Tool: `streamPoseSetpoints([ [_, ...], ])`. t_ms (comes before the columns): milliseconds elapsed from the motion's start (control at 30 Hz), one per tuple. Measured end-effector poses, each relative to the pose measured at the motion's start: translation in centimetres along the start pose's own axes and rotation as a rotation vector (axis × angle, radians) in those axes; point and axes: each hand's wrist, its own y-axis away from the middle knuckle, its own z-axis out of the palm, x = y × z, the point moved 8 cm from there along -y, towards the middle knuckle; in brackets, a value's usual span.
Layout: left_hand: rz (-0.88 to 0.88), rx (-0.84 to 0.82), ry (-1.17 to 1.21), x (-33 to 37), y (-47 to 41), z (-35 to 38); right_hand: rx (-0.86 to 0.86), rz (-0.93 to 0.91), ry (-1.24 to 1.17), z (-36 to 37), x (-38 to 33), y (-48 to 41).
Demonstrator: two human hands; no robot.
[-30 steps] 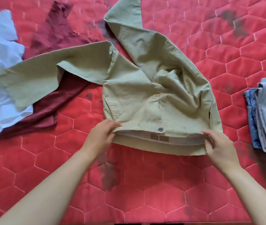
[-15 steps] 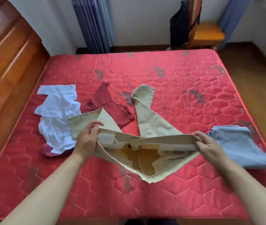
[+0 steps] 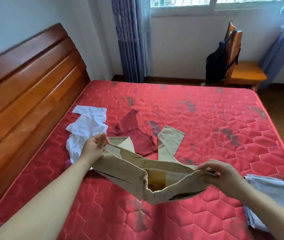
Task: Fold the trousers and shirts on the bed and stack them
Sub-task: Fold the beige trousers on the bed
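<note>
Beige trousers (image 3: 130,172) hang by their waistband above the red quilted mattress (image 3: 207,135). My left hand (image 3: 94,148) pinches the waistband's left end and my right hand (image 3: 222,174) pinches its right end. The waist gapes open towards me, showing the yellow pocket lining. One beige leg (image 3: 169,141) trails away across the bed. A dark red garment (image 3: 134,130) lies flat behind the trousers. A crumpled white shirt (image 3: 84,129) lies to the left, near the headboard side. Folded light blue clothes (image 3: 272,196) sit at the bed's right edge, beside my right forearm.
A wooden headboard (image 3: 25,84) runs along the left. Beyond the bed's far edge are blue curtains (image 3: 129,40), a window, and a wooden chair (image 3: 241,71) with a black bag (image 3: 215,66) hanging on it. Wooden floor shows on the right.
Both hands have lifted the trousers' waistband off the mattress. The view has risen from the bed to take in the headboard, window and chair.
</note>
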Motion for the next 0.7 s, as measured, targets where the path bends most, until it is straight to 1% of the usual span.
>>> streamPoseSetpoints([
  [67,0.023,-0.137,-0.11,0.2,0.7,1.4,0.158,0.081,-0.096,-1.7,2.5,-1.7],
  [167,0.079,-0.373,-0.176,0.9,2.1,5.1,0.29,0.223,-0.159,-3.8,6.0,-4.9],
  [233,0.053,-0.458,-0.197,1.0,2.7,6.9,0.339,0.325,-0.182,-4.5,8.1,-6.3],
  [300,0.015,-0.596,-0.168,0.8,3.4,8.8,0.362,0.41,-0.186,-4.7,9.9,-7.2],
  [333,0.045,-0.678,-0.169,0.7,3.6,9.6,0.365,0.443,-0.189,-4.6,10.6,-7.4],
  [400,0.177,-0.774,-0.295,0.7,3.5,10.3,0.374,0.497,-0.198,-4.3,11.7,-7.6],
  [433,0.272,-0.764,-0.4,0.8,3.0,10.3,0.382,0.51,-0.197,-4.1,12.0,-7.6],
  [467,0.367,-0.716,-0.489,1.1,2.2,10.0,0.393,0.521,-0.19,-4.0,12.1,-7.5],
  [500,0.431,-0.666,-0.534,1.3,1.4,9.7,0.405,0.532,-0.183,-3.9,12.2,-7.4],
  [533,0.454,-0.63,-0.533,1.4,0.6,9.4,0.415,0.54,-0.177,-3.7,12.2,-7.2],
  [600,0.434,-0.554,-0.448,1.4,-1.4,8.9,0.415,0.557,-0.141,-3.4,12.0,-6.7],
  [633,0.407,-0.514,-0.414,1.2,-2.5,8.7,0.39,0.58,-0.1,-3.3,12.0,-6.4],
  [700,0.337,-0.47,-0.421,0.5,-4.4,8.5,0.288,0.64,0.018,-3.3,11.9,-5.9],
])
